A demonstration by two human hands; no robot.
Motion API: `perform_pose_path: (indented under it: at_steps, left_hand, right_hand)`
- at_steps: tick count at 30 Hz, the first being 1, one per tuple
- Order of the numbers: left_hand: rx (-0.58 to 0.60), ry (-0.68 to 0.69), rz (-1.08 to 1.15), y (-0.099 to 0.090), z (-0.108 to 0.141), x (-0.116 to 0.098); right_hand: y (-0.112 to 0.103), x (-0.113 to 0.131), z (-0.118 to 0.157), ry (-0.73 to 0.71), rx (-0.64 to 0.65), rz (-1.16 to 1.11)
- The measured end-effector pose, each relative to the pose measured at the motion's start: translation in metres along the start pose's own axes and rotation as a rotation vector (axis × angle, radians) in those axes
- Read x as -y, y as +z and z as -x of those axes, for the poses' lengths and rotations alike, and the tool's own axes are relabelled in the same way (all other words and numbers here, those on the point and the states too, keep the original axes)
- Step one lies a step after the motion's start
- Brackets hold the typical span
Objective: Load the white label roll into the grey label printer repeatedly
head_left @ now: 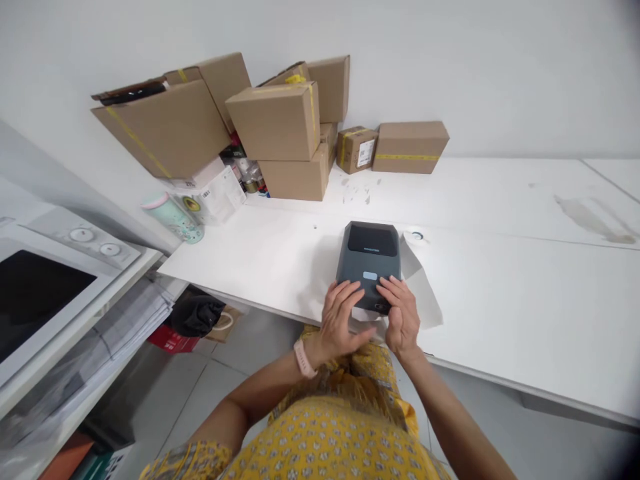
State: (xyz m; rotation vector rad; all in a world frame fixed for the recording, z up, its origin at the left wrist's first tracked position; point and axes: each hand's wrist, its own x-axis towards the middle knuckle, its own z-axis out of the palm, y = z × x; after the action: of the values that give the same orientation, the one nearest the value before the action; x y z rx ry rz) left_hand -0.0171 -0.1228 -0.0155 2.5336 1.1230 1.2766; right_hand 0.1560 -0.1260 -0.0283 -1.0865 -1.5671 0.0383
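Observation:
A dark grey boxy device, which looks like a label printer, sits on the white table near its front edge. It has a dark window in the top and a pale button below. My left hand lies with its fingers stretched over the device's near left corner, thumb held apart. At the near right corner, my right hand rests its fingers flat on top, thumb by the front edge. Some white paper lies to the right of the device and partly beneath it. A small dark ring is beyond the paper.
Cardboard boxes are stacked at the back left, and two smaller cartons, one of them a long box, stand against the wall. A mint-green tumbler leans at the left. A white microwave is on a shelf beside the table.

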Motion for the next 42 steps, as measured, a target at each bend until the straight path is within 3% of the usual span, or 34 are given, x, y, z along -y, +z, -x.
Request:
perform_pose_path:
  at_steps: [2, 4, 7, 9, 11, 17, 23, 27, 29, 32, 34, 38, 42]
  left_hand:
    - [-0.059, -0.231, 0.194, -0.017, 0.009, -0.014]
    - [-0.074, -0.593, 0.439, -0.024, 0.014, -0.020]
    - [0.174, -1.069, 0.879, -0.018, 0.004, -0.016]
    - [0.319, -1.192, 1.067, -0.010, -0.008, -0.012]
    - [0.332, -1.189, 1.104, -0.004, -0.018, -0.012]
    - [0.185, -1.115, 1.044, 0.002, -0.018, -0.023]
    - [0.219, -1.021, 0.853, 0.006, -0.011, -0.018]
    - [0.227, -0.947, 0.822, -0.003, -0.002, -0.014]
    - [0.082, -0.947, 0.740, -0.011, 0.001, -0.010]
    - [-0.237, -0.889, 0.593, -0.018, -0.002, -0.003]
    - [-0.338, -0.792, 0.549, -0.018, -0.010, 0.001]
    - [-0.195, -0.715, 0.609, -0.009, -0.025, 0.001]
    - [-0.107, -0.740, 0.682, -0.005, -0.029, -0.005]
  right_hand:
    - [-0.007, 0.010, -0.001, 0.117, 0.007, -0.003]
    - [-0.011, 0.016, 0.000, 0.172, 0.008, 0.000]
    - [-0.011, 0.017, 0.000, 0.160, 0.024, 0.006]
    - [-0.011, 0.015, -0.002, 0.158, 0.032, 0.012]
    - [-0.012, 0.012, -0.004, 0.160, 0.037, 0.012]
    - [-0.015, 0.011, -0.007, 0.148, 0.011, 0.005]
    - [-0.014, 0.015, -0.025, 0.114, 0.070, 0.152]
    - [-0.009, 0.018, -0.039, 0.046, 0.159, 0.306]
    - [-0.007, 0.019, -0.045, 0.019, 0.180, 0.383]
    - [-0.004, 0.018, -0.056, -0.021, 0.229, 0.439]
    - [-0.003, 0.016, -0.061, -0.037, 0.255, 0.436]
    - [-0.004, 0.010, -0.052, 0.046, 0.260, 0.358]
    - [-0.008, 0.007, -0.019, 0.221, 0.191, 0.138]
